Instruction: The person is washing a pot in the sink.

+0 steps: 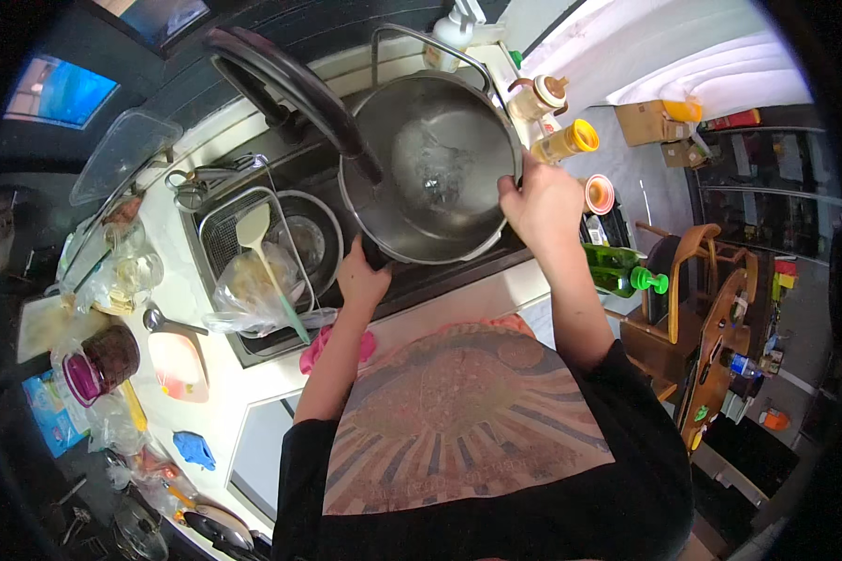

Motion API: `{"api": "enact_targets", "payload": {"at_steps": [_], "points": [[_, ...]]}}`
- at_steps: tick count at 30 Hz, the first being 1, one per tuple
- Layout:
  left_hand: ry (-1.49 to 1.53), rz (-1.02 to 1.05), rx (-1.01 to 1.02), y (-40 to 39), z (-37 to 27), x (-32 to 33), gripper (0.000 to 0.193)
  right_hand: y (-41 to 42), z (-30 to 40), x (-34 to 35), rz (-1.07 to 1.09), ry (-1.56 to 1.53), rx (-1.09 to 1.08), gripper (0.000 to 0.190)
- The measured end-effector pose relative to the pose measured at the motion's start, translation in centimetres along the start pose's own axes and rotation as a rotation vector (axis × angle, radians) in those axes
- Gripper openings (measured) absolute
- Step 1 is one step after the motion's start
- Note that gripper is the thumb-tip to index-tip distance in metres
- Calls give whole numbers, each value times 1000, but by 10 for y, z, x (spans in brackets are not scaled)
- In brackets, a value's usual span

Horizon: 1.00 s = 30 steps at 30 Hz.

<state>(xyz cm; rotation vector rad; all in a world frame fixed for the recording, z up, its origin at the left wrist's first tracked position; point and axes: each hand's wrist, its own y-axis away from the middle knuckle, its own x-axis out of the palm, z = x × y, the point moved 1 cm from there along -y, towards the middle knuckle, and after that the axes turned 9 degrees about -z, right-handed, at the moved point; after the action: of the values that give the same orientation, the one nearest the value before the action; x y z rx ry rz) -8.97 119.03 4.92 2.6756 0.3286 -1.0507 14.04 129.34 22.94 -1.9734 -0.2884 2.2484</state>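
A large stainless steel pot stands in the dark sink, tilted or level I cannot tell. Clear, rippled water lies at its bottom. The black faucet arches over it, its spout reaching past the pot's left rim. My left hand grips a black handle at the pot's lower left side. On the opposite side, my right hand is closed at the rim, with the thumb near the edge; the grip it holds is hidden under the fingers.
Left of the pot, a wire basket holds a spatula and a plastic bag. Seasoning bottles and a green bottle stand to the right. A pink cloth lies at the counter edge, a ladle farther left.
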Motion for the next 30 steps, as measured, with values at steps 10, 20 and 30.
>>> {"api": "enact_targets", "payload": {"at_steps": [10, 20, 30], "points": [[400, 307, -41, 33, 2, -38, 53, -26, 23, 9, -25, -184, -69, 40], [855, 898, -641, 44, 28, -38, 33, -79, 47, 79, 499, -126, 16, 42], [1022, 1119, -797, 39, 12, -34, 29, -97, 13, 127, 537, -123, -20, 34]]}}
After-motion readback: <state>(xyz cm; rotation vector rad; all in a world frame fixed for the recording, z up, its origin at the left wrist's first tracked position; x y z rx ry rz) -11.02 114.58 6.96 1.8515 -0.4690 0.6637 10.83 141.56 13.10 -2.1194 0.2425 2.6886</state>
